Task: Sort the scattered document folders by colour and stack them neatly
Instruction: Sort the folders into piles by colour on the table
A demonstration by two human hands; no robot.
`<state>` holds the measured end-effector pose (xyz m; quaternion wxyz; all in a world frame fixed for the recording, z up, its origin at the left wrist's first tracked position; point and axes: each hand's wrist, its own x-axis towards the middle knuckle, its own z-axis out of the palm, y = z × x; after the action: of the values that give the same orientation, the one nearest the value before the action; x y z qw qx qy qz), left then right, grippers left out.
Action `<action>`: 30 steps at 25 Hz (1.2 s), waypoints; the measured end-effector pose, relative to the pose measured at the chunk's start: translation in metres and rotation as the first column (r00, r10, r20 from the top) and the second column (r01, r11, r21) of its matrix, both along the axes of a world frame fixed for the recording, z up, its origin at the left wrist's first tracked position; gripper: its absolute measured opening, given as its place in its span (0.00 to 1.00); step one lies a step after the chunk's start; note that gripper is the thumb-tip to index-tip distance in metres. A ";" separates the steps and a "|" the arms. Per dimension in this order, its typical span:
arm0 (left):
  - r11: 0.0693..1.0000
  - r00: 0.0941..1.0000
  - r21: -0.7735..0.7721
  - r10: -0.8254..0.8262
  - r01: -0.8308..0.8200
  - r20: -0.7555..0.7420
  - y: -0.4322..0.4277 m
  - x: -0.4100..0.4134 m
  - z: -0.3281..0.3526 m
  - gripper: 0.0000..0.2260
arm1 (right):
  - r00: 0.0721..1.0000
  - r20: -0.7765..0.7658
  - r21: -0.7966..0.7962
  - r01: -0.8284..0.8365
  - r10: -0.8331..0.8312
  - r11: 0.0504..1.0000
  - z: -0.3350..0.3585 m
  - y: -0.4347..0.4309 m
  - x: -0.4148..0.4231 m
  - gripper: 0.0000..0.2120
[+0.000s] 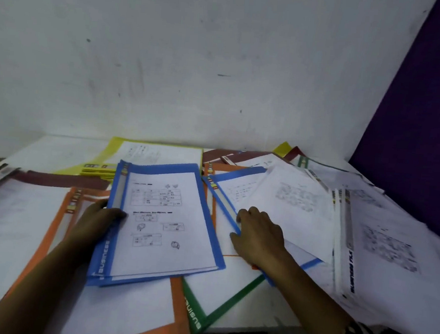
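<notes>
My left hand [96,223] grips the left spine of a small stack of blue folders [204,218], held just above the table's middle. My right hand [255,233] rests on the edge of another blue folder [228,178] that lies under loose white sheets. An orange folder [59,222] lies under the blue stack at the left. A green folder [218,311] pokes out at the front. A stack of yellow folders [109,155] sits at the back. Maroon folders [62,179] lie at the back left and back middle.
White folders [351,256] and loose printed sheets [290,198] cover the right side of the white table [52,148]. A white wall stands behind, and a purple panel [422,130] borders the right. The table's front edge runs near my right forearm.
</notes>
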<state>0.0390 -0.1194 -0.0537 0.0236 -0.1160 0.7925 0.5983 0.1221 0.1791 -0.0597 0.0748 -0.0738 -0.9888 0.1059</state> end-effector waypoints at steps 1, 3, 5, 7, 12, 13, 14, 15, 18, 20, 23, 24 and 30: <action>1.000 1.000 0.010 0.004 -0.004 -0.011 -0.003 -0.001 -0.004 0.09 | 1.000 0.018 0.024 0.018 -0.018 1.000 -0.001 -0.001 -0.004 0.16; 1.000 1.000 0.030 0.001 -0.001 -0.026 -0.006 -0.004 -0.010 0.09 | 0.999 0.028 0.059 0.028 -0.030 0.998 0.000 -0.004 -0.009 0.14; 0.999 0.999 0.040 -0.015 0.017 -0.040 -0.007 -0.006 -0.015 0.10 | 0.998 0.026 0.085 0.058 -0.061 0.995 0.005 -0.004 -0.012 0.11; 0.999 0.999 0.047 -0.021 0.023 -0.050 -0.009 -0.005 -0.016 0.11 | 0.991 0.004 0.055 0.133 -0.134 0.990 0.016 -0.004 -0.018 0.10; 0.997 0.998 0.074 -0.023 0.027 -0.055 -0.008 -0.002 -0.014 0.10 | 0.985 -0.105 -0.205 0.111 -0.134 0.972 0.053 -0.031 -0.033 0.09; 0.996 0.998 0.082 -0.026 0.030 -0.054 -0.006 -0.002 -0.014 0.10 | 0.986 -0.134 -0.266 0.057 -0.095 0.962 0.058 -0.046 -0.036 0.09; 0.996 0.998 0.090 -0.021 0.026 -0.055 -0.006 -0.001 -0.013 0.09 | 0.987 -0.153 -0.317 0.001 -0.052 0.948 0.060 -0.065 -0.039 0.10; 0.995 0.998 0.098 -0.023 0.029 -0.062 -0.009 -0.002 -0.013 0.10 | 0.986 -0.166 -0.355 -0.051 -0.009 0.934 0.059 -0.087 -0.045 0.12; 0.949 0.993 0.293 -0.112 0.119 -0.042 -0.011 -0.003 -0.010 0.21 | 0.987 -0.109 -0.591 -0.157 0.115 0.791 0.051 -0.152 -0.055 0.18; 0.931 0.994 0.347 -0.110 0.113 -0.027 -0.011 -0.004 -0.007 0.18 | 0.970 -0.012 -0.785 -0.160 0.242 0.599 0.043 -0.180 -0.055 0.19; 0.986 0.997 0.147 -0.083 0.083 -0.006 -0.011 -0.009 -0.014 0.15 | 0.971 -0.056 -0.707 -0.204 0.233 0.678 0.027 -0.167 -0.057 0.16; 0.991 0.997 0.114 -0.077 0.076 0.007 -0.012 -0.012 -0.018 0.15 | 0.981 -0.086 -0.681 -0.183 0.171 0.709 0.022 -0.152 -0.057 0.16; 0.992 0.999 0.121 -0.040 0.038 0.019 -0.014 -0.014 -0.015 0.20 | 0.981 -0.148 -0.299 0.073 -0.122 0.951 -0.001 -0.059 -0.052 0.17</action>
<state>0.0245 -0.1330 -0.0683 0.0508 -0.1054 0.7566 0.6434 0.0705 0.1200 -0.0608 0.1497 -0.1239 -0.9478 0.2528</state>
